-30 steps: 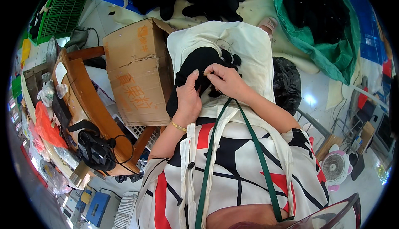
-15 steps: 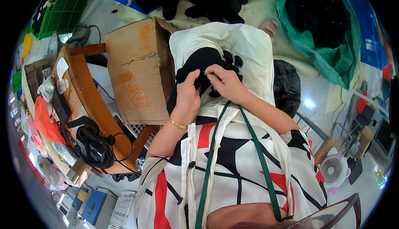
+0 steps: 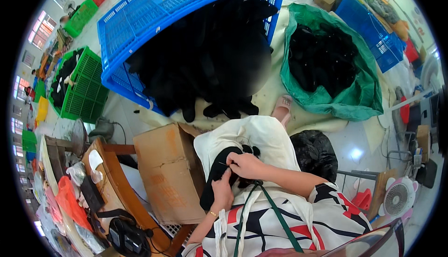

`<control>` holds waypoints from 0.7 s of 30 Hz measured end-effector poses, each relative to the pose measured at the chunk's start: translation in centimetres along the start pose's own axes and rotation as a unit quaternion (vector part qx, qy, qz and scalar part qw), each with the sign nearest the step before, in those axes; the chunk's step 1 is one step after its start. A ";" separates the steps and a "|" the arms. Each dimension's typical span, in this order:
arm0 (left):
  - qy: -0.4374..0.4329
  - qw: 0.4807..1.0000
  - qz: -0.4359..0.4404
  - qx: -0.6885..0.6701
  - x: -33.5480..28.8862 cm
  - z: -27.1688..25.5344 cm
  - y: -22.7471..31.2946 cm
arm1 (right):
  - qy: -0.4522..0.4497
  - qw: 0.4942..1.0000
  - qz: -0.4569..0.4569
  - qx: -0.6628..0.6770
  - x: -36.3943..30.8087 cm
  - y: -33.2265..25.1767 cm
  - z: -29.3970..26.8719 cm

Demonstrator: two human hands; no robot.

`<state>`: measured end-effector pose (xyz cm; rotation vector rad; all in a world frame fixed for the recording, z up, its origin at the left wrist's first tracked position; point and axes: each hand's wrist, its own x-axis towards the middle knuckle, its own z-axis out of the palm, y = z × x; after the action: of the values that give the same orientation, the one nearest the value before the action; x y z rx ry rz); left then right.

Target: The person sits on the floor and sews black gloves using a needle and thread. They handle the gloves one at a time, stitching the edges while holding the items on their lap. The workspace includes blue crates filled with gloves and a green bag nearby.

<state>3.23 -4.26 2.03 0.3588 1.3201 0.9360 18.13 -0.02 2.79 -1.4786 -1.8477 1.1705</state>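
A black cloth glove (image 3: 208, 194) with finger-like ends lies on the white cloth (image 3: 275, 147) over my lap. My left hand (image 3: 222, 194) is closed round its near part, thumb on top. Beside that thumb, my right hand (image 3: 246, 165) pinches at the glove's surface with thumb and forefinger. A thin pale sliver shows by those fingertips; whether it is a needle or thread I cannot tell. Small black finger ends (image 3: 252, 149) stick out past my right hand, and a fine dark thread curls above them. My right hand covers part of the glove.
Ahead lies a tipped blue crate (image 3: 126, 38) spilling black cloth pieces (image 3: 205, 65). A green sack (image 3: 366, 93) holds more. At left stand a cardboard box (image 3: 163, 177) and a wooden table (image 3: 112, 182). A black plastic bag (image 3: 315, 156) and a fan (image 3: 399, 196) are at right.
The view has tilted up, so my hands and lap sit lower and the blue crate shows more fully. My hands stay together on the glove, the right still pinching.
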 end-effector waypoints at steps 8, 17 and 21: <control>-0.121 0.986 0.065 0.092 -1.0 -0.1 -0.2 | 0.029 0.999 -0.041 -0.017 -2.0 -0.3 -1.3; -0.166 0.887 0.196 0.384 1.4 0.8 2.3 | 0.106 0.918 0.100 0.367 -2.7 -0.6 -4.4; -0.236 0.792 0.309 0.471 3.5 1.4 4.3 | 0.019 0.844 0.142 0.517 -3.7 0.4 -4.9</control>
<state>2.78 1.35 3.11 1.7755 1.1075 0.5505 23.34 -2.03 5.38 -1.0772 -0.6659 1.8310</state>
